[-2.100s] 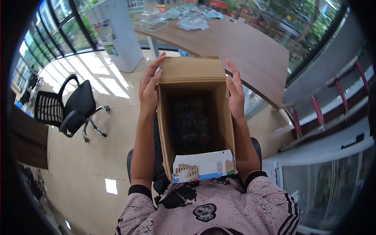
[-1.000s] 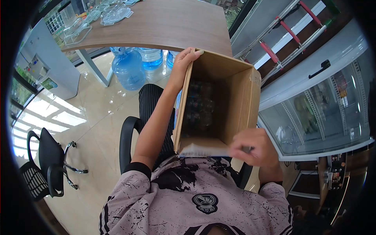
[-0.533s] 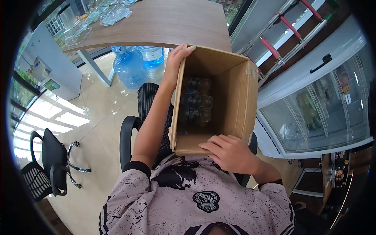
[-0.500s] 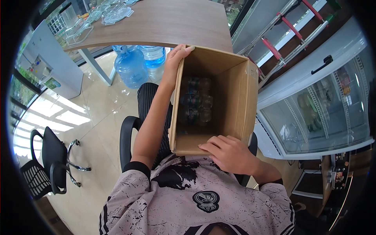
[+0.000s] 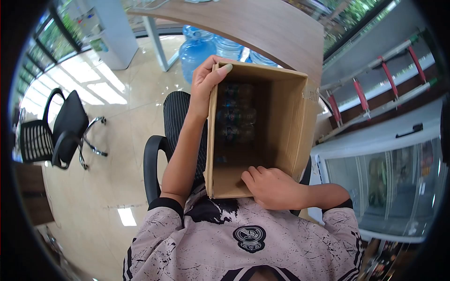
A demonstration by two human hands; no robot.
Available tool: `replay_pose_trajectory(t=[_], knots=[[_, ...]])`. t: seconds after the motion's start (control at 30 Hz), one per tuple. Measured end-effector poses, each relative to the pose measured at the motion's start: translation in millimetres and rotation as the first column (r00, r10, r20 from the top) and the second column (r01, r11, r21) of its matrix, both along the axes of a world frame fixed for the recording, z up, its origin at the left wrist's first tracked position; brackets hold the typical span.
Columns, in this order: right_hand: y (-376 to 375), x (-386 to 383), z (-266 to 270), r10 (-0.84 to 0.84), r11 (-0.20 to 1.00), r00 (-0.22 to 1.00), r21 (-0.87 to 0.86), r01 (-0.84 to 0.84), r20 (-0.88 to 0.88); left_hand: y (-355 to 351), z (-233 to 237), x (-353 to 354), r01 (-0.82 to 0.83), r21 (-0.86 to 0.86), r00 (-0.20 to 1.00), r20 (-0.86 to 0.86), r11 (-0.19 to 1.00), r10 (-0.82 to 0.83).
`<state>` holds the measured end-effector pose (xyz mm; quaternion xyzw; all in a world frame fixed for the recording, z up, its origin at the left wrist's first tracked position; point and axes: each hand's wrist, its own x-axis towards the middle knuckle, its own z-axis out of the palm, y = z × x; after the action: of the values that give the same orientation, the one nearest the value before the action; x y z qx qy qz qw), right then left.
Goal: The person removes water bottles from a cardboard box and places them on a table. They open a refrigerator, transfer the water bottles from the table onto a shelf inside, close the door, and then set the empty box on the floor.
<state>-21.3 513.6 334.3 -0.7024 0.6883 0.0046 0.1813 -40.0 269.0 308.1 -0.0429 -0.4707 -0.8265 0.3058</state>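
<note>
An open cardboard box (image 5: 290, 126) rests on my lap, its opening tilted up toward me. Inside, several clear plastic bottles (image 5: 239, 119) lie in a stack along the left wall, dim in the shadow. My left hand (image 5: 206, 82) grips the far left corner of the box, thumb over the rim. At the near edge, my right hand (image 5: 272, 187) curls over the rim with its fingertips reaching inside the box. No bottle is in either hand.
A wooden table (image 5: 281, 33) stands ahead, with large blue water jugs (image 5: 194, 54) beneath it. To the left is a black office chair (image 5: 70, 124). A folding ladder (image 5: 361, 98) and a glass-door fridge (image 5: 384, 178) are on the right.
My view has turned to the right, so the table and chair sit differently in it. My right hand has moved slightly further over the box's near rim. The left hand keeps its grip.
</note>
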Motion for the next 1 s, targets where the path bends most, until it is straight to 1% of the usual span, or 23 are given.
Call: replay_pose_trajectory(t=[0.03,0.07,0.13,0.17,0.23,0.27,0.33,0.37,0.4,0.43,0.47,0.5,0.53,0.57,0.63,0.67,0.73,0.77,0.83,0.87,1.0], knots=[[-1.8,-1.4,1.3,0.034,0.997,0.999,0.07,-0.032,-0.024,-0.3,0.2,7.9,-0.035,0.004,0.999,-0.003,0.999,0.035],[-4.1,-4.6,3.9,0.069,0.995,0.997,0.072,-0.067,-0.027,1.5,1.6,14.9,-0.052,0.027,0.998,-0.022,0.998,0.052],[-13.8,-12.1,12.4,0.192,0.968,0.978,0.149,-0.204,0.086,0.7,4.9,31.9,-0.099,0.037,0.994,-0.039,0.994,0.101],[-22.0,-20.6,16.8,0.226,0.96,0.971,0.152,-0.236,0.082,-1.9,3.4,38.3,-0.134,0.04,0.99,-0.044,0.99,0.135],[-48.6,-43.6,29.4,0.329,0.84,0.877,0.316,-0.442,0.35,-6.0,-1.1,50.1,-0.194,0.033,0.978,-0.066,0.98,0.196],[-66.2,-50.2,40.4,0.294,0.797,0.873,0.404,-0.449,0.39,-7.8,-1.9,56.5,-0.224,0.03,0.972,-0.069,0.974,0.225],[-102.0,-56.0,55.7,0.31,0.812,0.908,0.418,-0.407,0.283,-11.1,-1.8,68.3,-0.282,0.018,0.956,-0.073,0.959,0.283],[-119.2,-55.8,55.8,0.329,0.844,0.927,0.385,-0.374,0.18,-13.0,-3.3,73.4,-0.304,0.009,0.95,-0.076,0.953,0.304],[-139.8,-54.7,48.0,0.365,0.838,0.93,0.418,-0.35,0.048,-14.8,-5.9,77.8,-0.338,-0.011,0.938,-0.078,0.941,0.336],[-160.9,-51.0,41.3,0.435,0.831,0.895,0.425,-0.359,-0.094,-16.0,-7.8,81.5,-0.368,-0.034,0.928,-0.08,0.929,0.365],[-185.2,-42.7,29.3,0.445,0.771,0.878,0.575,-0.276,-0.175,-16.3,-8.8,84.6,-0.378,-0.048,0.924,-0.082,0.925,0.373],[-213.4,-42.8,-9.2,0.502,0.668,0.835,0.714,-0.21,-0.224,-16.0,-9.6,87.1,-0.406,-0.037,0.912,-0.086,0.913,0.402],[-229.1,-30.2,-9.2,0.596,0.613,0.769,0.75,-0.249,-0.232,-15.7,-10.0,89.4,-0.43,-0.025,0.9,-0.088,0.902,0.427],[-237.5,-24.9,-19.6,0.595,0.623,0.768,0.74,-0.255,-0.236,-16.0,-9.6,92.0,-0.433,-0.039,0.899,-0.089,0.901,0.428],[-253.5,-21.1,-46.9,0.647,0.695,0.675,0.639,-0.331,-0.355,-18.0,-8.2,96.7,-0.499,-0.041,0.866,-0.062,0.866,0.496],[-258.6,-18.4,-56.8,0.648,0.722,0.651,0.591,-0.36,-0.394,-19.7,-9.7,99.4,-0.496,-0.054,0.868,-0.063,0.867,0.492],[-266.6,-12.6,-72.7,0.647,0.746,0.639,0.521,-0.415,-0.416,-22.1,-13.9,106.2,-0.535,-0.04,0.845,-0.04,0.844,0.534],[-270.6,-9.7,-79.8,0.646,0.752,0.635,0.497,-0.433,-0.423,-21.9,-13.7,108.0,-0.532,-0.046,0.847,-0.047,0.846,0.53],[-271.2,-0.9,-87.7,0.651,0.754,0.622,0.465,-0.464,-0.435,-19.6,-13.5,114.1,-0.584,-0.028,0.812,-0.029,0.811,0.583],[-271.7,1.2,-91.2,0.655,0.752,0.617,0.456,-0.476,-0.436,-17.3,-12.2,114.9,-0.604,-0.05,0.797,-0.017,0.795,0.604],[-266.2,0.2,-93.6,0.66,0.75,0.613,0.422,-0.509,-0.434,-22.3,-14.6,113.6,-0.611,-0.069,0.791,-0.009,0.788,0.612]])
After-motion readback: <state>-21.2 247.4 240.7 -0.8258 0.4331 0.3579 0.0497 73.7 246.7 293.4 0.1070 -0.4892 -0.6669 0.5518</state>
